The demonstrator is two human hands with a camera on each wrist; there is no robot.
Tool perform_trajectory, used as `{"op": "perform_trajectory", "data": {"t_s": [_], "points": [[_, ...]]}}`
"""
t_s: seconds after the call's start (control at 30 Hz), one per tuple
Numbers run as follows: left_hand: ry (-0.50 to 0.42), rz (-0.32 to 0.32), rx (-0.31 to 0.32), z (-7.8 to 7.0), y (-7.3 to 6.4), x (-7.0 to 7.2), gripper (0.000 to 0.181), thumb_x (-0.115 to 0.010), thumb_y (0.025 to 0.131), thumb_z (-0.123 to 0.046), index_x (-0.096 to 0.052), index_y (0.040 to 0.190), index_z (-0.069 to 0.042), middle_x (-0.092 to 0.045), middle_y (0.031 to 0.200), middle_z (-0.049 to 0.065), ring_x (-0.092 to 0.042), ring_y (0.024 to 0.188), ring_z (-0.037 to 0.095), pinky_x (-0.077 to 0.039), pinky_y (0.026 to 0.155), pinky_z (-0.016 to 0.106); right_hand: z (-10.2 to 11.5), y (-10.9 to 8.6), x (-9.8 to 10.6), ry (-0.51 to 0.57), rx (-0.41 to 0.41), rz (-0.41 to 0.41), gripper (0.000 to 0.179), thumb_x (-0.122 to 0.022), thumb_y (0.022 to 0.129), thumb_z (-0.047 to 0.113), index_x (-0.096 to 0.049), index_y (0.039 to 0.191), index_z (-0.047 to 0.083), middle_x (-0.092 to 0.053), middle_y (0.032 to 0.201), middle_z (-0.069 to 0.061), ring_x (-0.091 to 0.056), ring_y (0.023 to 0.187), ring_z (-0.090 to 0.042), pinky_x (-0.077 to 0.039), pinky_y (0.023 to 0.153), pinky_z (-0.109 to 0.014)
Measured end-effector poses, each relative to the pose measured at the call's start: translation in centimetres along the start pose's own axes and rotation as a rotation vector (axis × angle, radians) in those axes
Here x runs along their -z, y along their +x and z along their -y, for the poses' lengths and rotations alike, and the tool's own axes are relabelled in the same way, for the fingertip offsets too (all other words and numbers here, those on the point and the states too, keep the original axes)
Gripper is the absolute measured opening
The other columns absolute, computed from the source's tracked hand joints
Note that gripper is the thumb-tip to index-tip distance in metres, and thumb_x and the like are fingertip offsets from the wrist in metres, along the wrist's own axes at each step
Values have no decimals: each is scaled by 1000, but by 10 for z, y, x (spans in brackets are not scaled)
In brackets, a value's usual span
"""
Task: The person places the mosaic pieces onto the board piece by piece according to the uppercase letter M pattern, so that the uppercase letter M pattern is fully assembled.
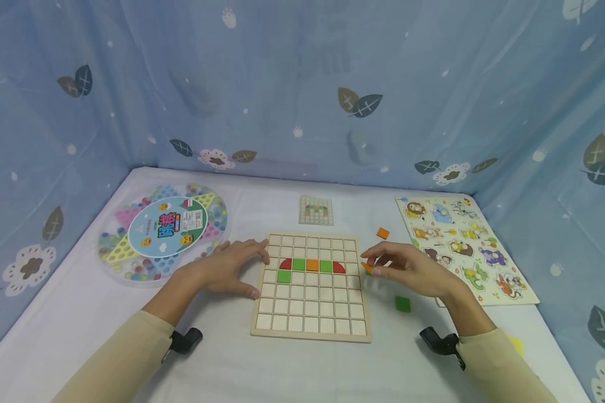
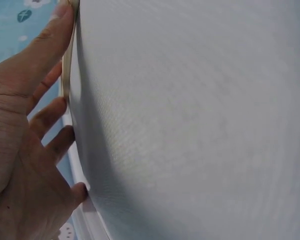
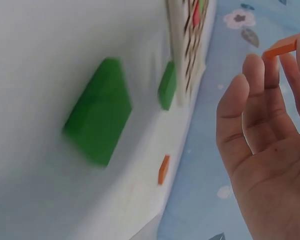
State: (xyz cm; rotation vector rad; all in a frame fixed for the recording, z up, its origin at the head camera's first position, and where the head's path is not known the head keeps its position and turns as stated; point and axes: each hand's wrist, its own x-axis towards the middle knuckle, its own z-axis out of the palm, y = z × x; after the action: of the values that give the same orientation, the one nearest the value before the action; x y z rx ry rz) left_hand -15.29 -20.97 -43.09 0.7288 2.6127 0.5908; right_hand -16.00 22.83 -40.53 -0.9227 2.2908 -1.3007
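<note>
A wooden grid board [image 1: 310, 336] lies in the middle of the table. One of its rows carries a red quarter-round, green, orange, green and another red quarter-round, with a green square [image 1: 284, 276] under the left end. My left hand [image 1: 224, 270] rests at the board's left edge, thumb and fingers spread along it. By the right edge, my right hand [image 1: 417, 270] pinches an orange tile [image 3: 282, 47] between thumb and fingertips. Beneath that hand a green tile [image 3: 167, 86] lies beside the board. Another green tile [image 1: 403, 304] lies nearer me, and a loose orange tile [image 1: 382, 233] farther back.
Behind the board lies a small pattern card [image 1: 316, 210]. A round board game package [image 1: 167, 226] is at the left, and an animal puzzle board [image 1: 466, 246] at the right. Something yellow [image 1: 517, 345] shows past the right sleeve. Blue patterned cloth [image 1: 292, 84] hangs around the table.
</note>
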Motion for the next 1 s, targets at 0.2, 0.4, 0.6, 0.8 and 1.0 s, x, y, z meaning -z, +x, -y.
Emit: {"op": "perform_trajectory", "data": {"t_s": [0.2,0.4,0.6,0.8,1.0], "points": [[4,9,-1,0,1,-2,64,-84,74,-61,-55,125,-35,-27,170,3,-22,156,37,-12,118,76,2,12,-6,23,74,11,30,-64,101,6,-64,131,9,-66,125,-6,-65,105,-22,-58,84,-31],[6,-5,-6,-1,1,-1,63,-85,74,-59,-56,125,-34,-27,170,4,-24,155,37,-11,119,74,8,28,-13,22,93,37,31,-65,101,8,-63,131,7,-66,127,-5,-65,104,-22,-58,82,-31],[9,-7,-15,-2,-2,-3,62,-86,75,-57,-57,125,-33,-28,169,5,-26,154,39,-15,118,76,15,44,-23,27,96,64,32,-68,100,12,-64,131,12,-66,126,-2,-66,104,-22,-56,87,-33],[11,-5,-4,-2,-2,-1,63,-86,75,-57,-56,125,-34,-28,170,4,-25,155,38,-12,119,75,18,58,-32,28,122,76,33,-70,98,12,-65,130,12,-68,121,-2,-67,101,-22,-57,87,-38],[16,5,4,-2,0,1,63,-85,75,-59,-55,126,-37,-26,170,1,-24,156,35,-11,120,73,20,68,-40,48,124,105,34,-70,98,13,-65,132,10,-67,121,-12,-65,101,-25,-57,85,-39]]}}
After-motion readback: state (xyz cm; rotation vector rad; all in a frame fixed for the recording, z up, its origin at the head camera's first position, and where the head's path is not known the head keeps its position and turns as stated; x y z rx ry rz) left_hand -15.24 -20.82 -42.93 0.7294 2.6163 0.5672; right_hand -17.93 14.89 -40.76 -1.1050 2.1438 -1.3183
